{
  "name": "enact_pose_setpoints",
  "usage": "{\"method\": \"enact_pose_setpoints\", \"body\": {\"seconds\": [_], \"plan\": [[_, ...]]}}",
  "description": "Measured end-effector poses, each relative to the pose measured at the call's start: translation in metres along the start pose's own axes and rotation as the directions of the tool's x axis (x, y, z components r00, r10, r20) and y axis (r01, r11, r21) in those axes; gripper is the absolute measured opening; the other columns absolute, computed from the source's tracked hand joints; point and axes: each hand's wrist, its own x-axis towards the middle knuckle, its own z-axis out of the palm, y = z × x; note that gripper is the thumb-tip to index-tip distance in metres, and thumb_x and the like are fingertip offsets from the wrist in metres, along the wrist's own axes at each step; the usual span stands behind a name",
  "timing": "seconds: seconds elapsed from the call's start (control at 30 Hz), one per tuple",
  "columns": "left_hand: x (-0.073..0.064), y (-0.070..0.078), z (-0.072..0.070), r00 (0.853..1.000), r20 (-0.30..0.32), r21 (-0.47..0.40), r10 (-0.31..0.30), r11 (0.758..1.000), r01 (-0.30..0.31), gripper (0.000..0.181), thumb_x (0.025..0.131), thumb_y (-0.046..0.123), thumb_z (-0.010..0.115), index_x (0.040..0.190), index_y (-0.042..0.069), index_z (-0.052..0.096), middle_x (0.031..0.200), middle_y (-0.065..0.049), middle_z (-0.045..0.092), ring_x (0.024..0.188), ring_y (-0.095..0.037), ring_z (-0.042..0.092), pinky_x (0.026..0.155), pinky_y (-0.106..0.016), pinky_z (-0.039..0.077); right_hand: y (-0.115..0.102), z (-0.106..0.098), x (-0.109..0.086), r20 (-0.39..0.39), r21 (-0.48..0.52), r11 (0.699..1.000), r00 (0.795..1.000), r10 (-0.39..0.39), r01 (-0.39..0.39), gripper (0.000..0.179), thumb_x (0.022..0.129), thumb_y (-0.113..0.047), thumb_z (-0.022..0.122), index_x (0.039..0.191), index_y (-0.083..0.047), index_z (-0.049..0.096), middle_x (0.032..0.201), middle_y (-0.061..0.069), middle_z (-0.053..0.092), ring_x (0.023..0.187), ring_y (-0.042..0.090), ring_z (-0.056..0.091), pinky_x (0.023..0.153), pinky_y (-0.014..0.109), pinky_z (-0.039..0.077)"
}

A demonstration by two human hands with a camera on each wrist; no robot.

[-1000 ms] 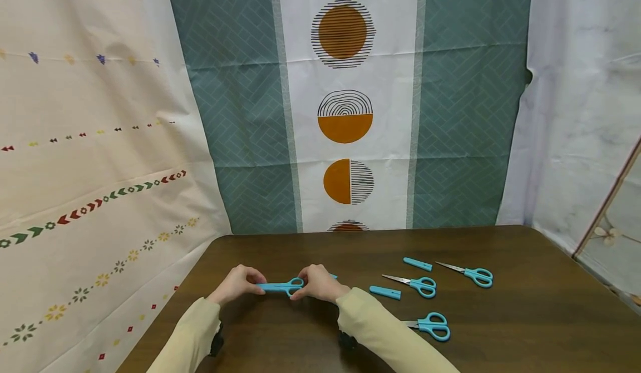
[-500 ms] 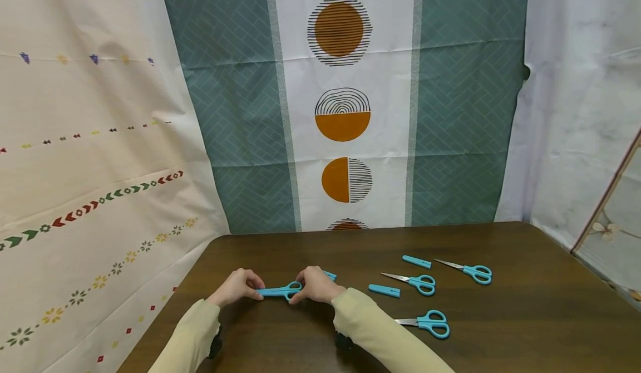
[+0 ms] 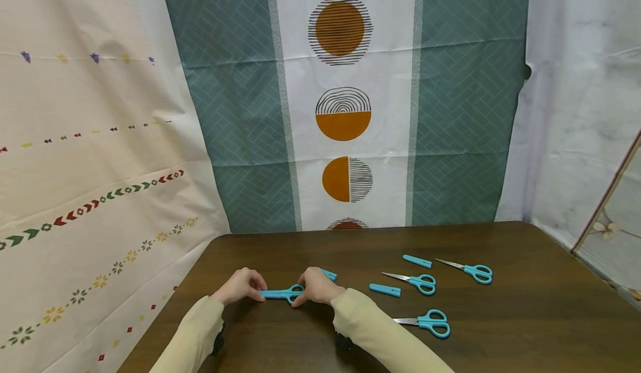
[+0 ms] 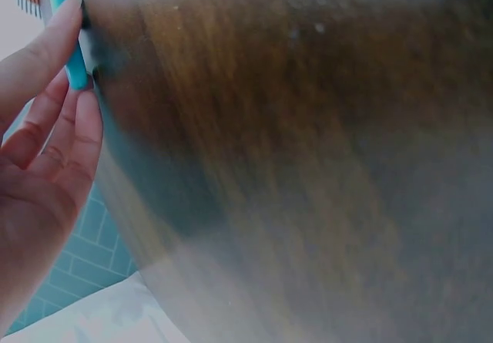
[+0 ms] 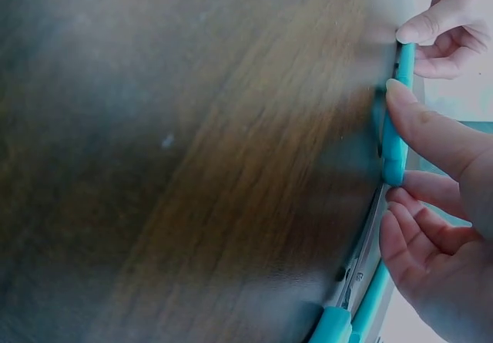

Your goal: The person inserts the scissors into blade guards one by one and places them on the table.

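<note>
A pair of light-blue-handled scissors point(image 3: 295, 293) lies level between my hands at the table's left side, its blades hidden inside a matching blue cap point(image 3: 273, 294). My left hand point(image 3: 241, 285) pinches the cap's far-left end with thumb and fingers; the left wrist view shows that cap end point(image 4: 75, 62) between them. At the other end, my right hand point(image 3: 319, 287) pinches the finger loops. From the right wrist, the handle edge point(image 5: 394, 146) shows between thumb and fingers. A loose blue cap point(image 3: 329, 275) peeks out behind the right hand.
Right of my right hand lie three uncapped scissors, a middle pair point(image 3: 423, 284), a far pair point(image 3: 478, 274) and a near pair point(image 3: 433, 323) partly behind the sleeve. Two loose caps, one nearer point(image 3: 385, 290) and one farther point(image 3: 417, 261), lie among them on the dark wooden table point(image 3: 541, 317).
Both hands and the capped scissors have shifted slightly toward me. The grip at each end stays the same, and the other scissors and caps lie where they were.
</note>
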Motion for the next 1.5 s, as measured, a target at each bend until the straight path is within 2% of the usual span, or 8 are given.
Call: {"method": "enact_pose_setpoints", "body": {"seconds": [0.17, 0.3, 0.6, 1.0, 1.17, 1.27, 1.4, 1.5], "plan": [[0.0013, -0.0002, 0.0, 1.0, 0.004, -0.013, 0.0, 1.0, 0.001, 0.016, 0.067, 0.005, 0.078, 0.078, 0.003, 0.068, 0.07, 0.0, 0.062, 0.062, -0.012, 0.054, 0.057, -0.028, 0.046, -0.0014, -0.0011, 0.0012, 0.007, 0.0, 1.0, 1.0, -0.013, 0.013, 0.024, 0.065, -0.019, 0.083, 0.062, -0.004, 0.064, 0.046, -0.011, 0.031, 0.044, 0.004, 0.023, 0.044, 0.017, 0.023], [0.0019, 0.0002, -0.001, 1.0, 0.008, -0.007, -0.005, 1.0, 0.005, 0.016, 0.067, 0.004, 0.078, 0.079, 0.003, 0.068, 0.069, 0.0, 0.061, 0.063, -0.013, 0.053, 0.057, -0.028, 0.046, -0.0038, -0.0026, 0.0012, 0.003, -0.025, 0.999, 0.999, -0.034, 0.034, 0.035, 0.066, -0.019, 0.082, 0.051, -0.008, 0.053, 0.045, -0.011, 0.015, 0.042, 0.004, 0.015, 0.043, 0.018, 0.017], [0.0023, -0.0002, 0.0004, 1.0, 0.007, -0.012, -0.008, 1.0, 0.008, 0.016, 0.067, 0.004, 0.078, 0.078, 0.003, 0.067, 0.068, 0.0, 0.06, 0.063, -0.017, 0.053, 0.056, -0.028, 0.046, -0.0048, -0.0017, 0.0018, 0.018, -0.076, 0.997, 1.0, -0.008, 0.01, 0.032, 0.067, -0.022, 0.082, 0.054, -0.009, 0.056, 0.044, -0.01, 0.022, 0.044, 0.005, 0.021, 0.045, 0.018, 0.02], [0.0024, -0.0004, 0.0016, 0.999, 0.045, -0.022, -0.003, 1.0, 0.004, 0.016, 0.069, 0.006, 0.078, 0.079, 0.002, 0.065, 0.069, -0.001, 0.058, 0.063, -0.014, 0.052, 0.056, -0.027, 0.045, -0.0084, -0.0014, 0.0005, 0.023, -0.137, 0.991, 1.0, 0.0, 0.003, 0.05, 0.066, -0.025, 0.082, 0.047, -0.012, 0.038, 0.047, -0.012, 0.012, 0.042, 0.004, 0.016, 0.043, 0.018, 0.017], [0.0023, 0.0005, 0.0024, 0.998, 0.057, -0.018, -0.006, 1.0, 0.007, 0.016, 0.07, 0.006, 0.077, 0.08, 0.002, 0.065, 0.07, -0.001, 0.059, 0.063, -0.014, 0.051, 0.057, -0.027, 0.045, -0.007, -0.0009, 0.0001, 0.027, -0.13, 0.991, 1.0, -0.008, 0.011, 0.045, 0.065, -0.027, 0.082, 0.048, -0.011, 0.044, 0.045, -0.012, 0.014, 0.041, 0.004, 0.018, 0.042, 0.017, 0.018], [0.0022, 0.0005, 0.0021, 0.998, 0.067, -0.018, -0.016, 1.0, 0.017, 0.015, 0.071, 0.006, 0.076, 0.08, 0.002, 0.065, 0.071, -0.002, 0.059, 0.064, -0.015, 0.052, 0.057, -0.028, 0.045, -0.0061, -0.001, 0.0007, 0.034, -0.112, 0.994, 0.999, 0.004, 0.0, 0.037, 0.064, -0.029, 0.083, 0.057, -0.005, 0.057, 0.048, -0.009, 0.029, 0.044, 0.004, 0.026, 0.044, 0.017, 0.024], [0.001, 0.0003, 0.0001, 0.998, 0.066, -0.026, -0.002, 1.0, 0.004, 0.017, 0.072, 0.01, 0.077, 0.081, 0.002, 0.066, 0.072, -0.001, 0.061, 0.065, -0.015, 0.053, 0.058, -0.029, 0.046, -0.0055, -0.0028, 0.002, 0.039, -0.097, 0.995, 0.999, 0.038, -0.034, 0.046, 0.064, -0.032, 0.083, 0.089, 0.003, 0.066, 0.078, 0.002, 0.059, 0.066, 0.007, 0.047, 0.06, 0.019, 0.041], [-0.0013, 0.0007, -0.0026, 0.997, 0.047, -0.045, 0.06, 0.997, -0.058, 0.02, 0.072, 0.016, 0.077, 0.082, 0.003, 0.066, 0.073, 0.002, 0.062, 0.064, -0.013, 0.054, 0.057, -0.029, 0.046, -0.0051, -0.0048, 0.0026, 0.032, -0.085, 0.995, 0.997, 0.063, -0.06, 0.058, 0.063, -0.033, 0.083, 0.104, 0.004, 0.063, 0.099, 0.009, 0.06, 0.086, 0.015, 0.053, 0.074, 0.025, 0.045]]}}
